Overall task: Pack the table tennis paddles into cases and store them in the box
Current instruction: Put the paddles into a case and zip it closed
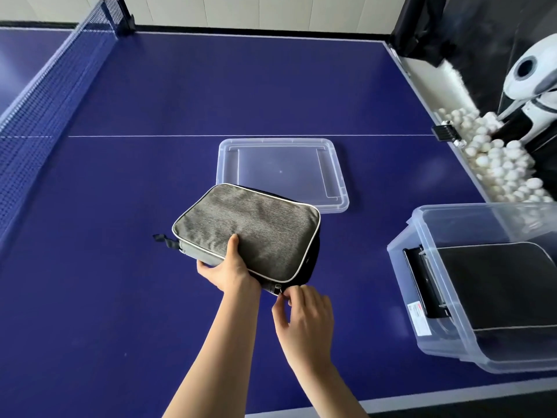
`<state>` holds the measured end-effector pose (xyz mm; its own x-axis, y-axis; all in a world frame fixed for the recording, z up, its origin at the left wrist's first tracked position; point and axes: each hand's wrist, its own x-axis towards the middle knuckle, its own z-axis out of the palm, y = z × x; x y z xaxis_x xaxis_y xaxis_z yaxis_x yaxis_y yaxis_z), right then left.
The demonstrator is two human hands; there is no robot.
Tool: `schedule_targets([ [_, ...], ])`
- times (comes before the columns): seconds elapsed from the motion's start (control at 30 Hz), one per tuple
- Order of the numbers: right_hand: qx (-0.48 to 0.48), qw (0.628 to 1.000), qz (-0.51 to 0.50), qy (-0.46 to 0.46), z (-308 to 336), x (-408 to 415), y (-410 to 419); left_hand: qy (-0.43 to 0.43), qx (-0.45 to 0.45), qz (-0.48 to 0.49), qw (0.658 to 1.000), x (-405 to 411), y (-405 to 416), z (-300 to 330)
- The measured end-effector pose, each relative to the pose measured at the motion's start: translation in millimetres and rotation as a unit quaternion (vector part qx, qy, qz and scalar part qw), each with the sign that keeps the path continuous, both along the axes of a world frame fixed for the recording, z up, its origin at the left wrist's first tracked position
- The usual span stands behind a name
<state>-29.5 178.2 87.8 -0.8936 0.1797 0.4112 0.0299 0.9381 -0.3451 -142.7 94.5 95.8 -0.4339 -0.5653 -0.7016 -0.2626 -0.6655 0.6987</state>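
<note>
My left hand (230, 268) grips the near left corner of a grey paddle case (247, 230) on the blue tabletop (120, 312), thumb pressed flat on its top panel, the other fingers (205, 267) curled under the edge. My right hand (304, 318) sits just beside it at the case's near edge, thumb and forefinger closed in a pinch on the small metal zipper pull (278, 287), the remaining fingers loosely bent. The case lies flat, its far corner overlapping the rim of a clear plastic lid (280, 170) set upturned behind it. To my right, near the tabletop's edge, stands the clear storage box (446, 297), well apart from the case; a dark case (506, 285) with pale piping already lies inside it. Beyond the box, white balls (497, 164) fill a tray alongside a white ball machine (533, 82). The net (51, 95) runs along my left.
</note>
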Motion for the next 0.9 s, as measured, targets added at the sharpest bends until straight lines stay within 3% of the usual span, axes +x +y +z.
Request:
schedule_targets([
  [0.27, -0.009, 0.999, 0.028, 0.029, 6, 9, -2, 0.009, -0.009, -0.003, 1.000, 3, -19, 1],
  [0.57, -0.066, 0.997, -0.039, 0.003, 8, 3, 30, 0.020, -0.020, -0.078, 0.997, 12, -44, -4],
  [0.9, -0.096, 0.994, -0.028, 0.035, 5, -13, 44, 0.060, -0.011, -0.110, 0.992, 10, -49, 11],
])
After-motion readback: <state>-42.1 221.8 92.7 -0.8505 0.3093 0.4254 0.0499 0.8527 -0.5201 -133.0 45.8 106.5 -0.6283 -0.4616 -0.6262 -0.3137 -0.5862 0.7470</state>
